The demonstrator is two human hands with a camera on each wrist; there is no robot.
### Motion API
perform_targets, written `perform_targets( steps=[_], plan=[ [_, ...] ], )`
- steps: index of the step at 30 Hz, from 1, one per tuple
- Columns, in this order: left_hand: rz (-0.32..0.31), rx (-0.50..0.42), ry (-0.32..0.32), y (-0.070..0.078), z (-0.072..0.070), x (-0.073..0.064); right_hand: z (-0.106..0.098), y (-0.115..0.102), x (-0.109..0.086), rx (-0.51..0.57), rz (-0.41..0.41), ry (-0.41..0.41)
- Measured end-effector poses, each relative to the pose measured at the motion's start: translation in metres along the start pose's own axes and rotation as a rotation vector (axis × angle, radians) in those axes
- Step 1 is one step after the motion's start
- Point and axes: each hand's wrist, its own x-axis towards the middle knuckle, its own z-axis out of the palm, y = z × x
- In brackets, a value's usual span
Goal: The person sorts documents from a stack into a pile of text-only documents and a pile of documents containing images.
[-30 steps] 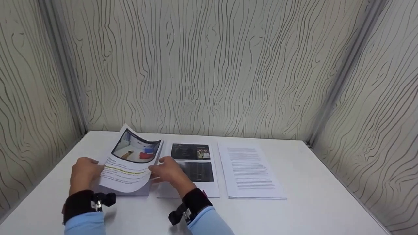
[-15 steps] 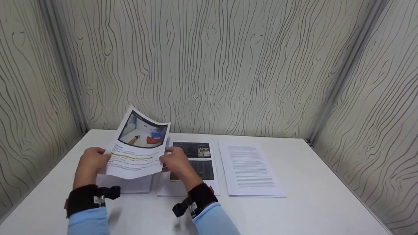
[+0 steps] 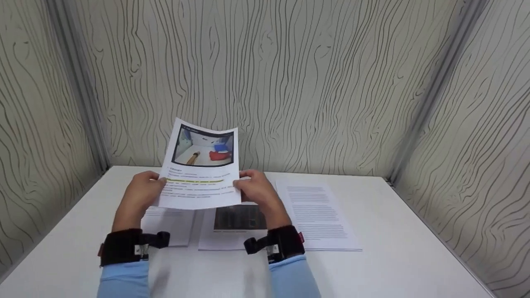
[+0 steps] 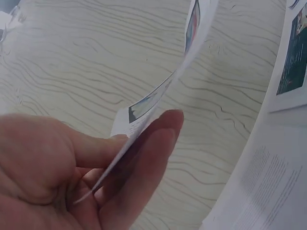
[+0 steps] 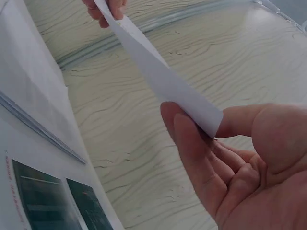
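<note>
A printed sheet of paper (image 3: 198,174), with a photo on its upper half and a yellow-highlighted line of text, is held up above the table, bowed slightly. My left hand (image 3: 143,192) pinches its left edge, thumb on the printed face and fingers behind, as the left wrist view shows. At the opposite edge my right hand (image 3: 258,188) pinches it the same way; the right wrist view shows the sheet's blank back (image 5: 165,81). Below the sheet lie a left paper stack (image 3: 169,231) with text and a middle stack (image 3: 232,240) with dark pictures, both partly covered.
A third stack of text pages (image 3: 321,215) lies to the right on the white table (image 3: 397,256). Wood-grain patterned panels (image 3: 265,82) close in the back and both sides. Black wrist bands with small cameras sit on both wrists.
Both hands have lifted the sheet off the left stack and carried it up and to the right. The left stack's text page now shows beneath it. The stacks stay in place.
</note>
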Motion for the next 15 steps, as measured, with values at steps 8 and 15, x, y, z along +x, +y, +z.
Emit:
perform_targets(
  steps=[8,15],
  plan=[
    [0.092,-0.062,-0.053,0.029,0.044,-0.004,-0.051,0.005,-0.007,-0.122,0.035,0.074],
    [0.111,-0.056,-0.106,0.035,0.070,-0.003,-0.077,0.021,-0.010,-0.156,0.086,0.099]
  ],
)
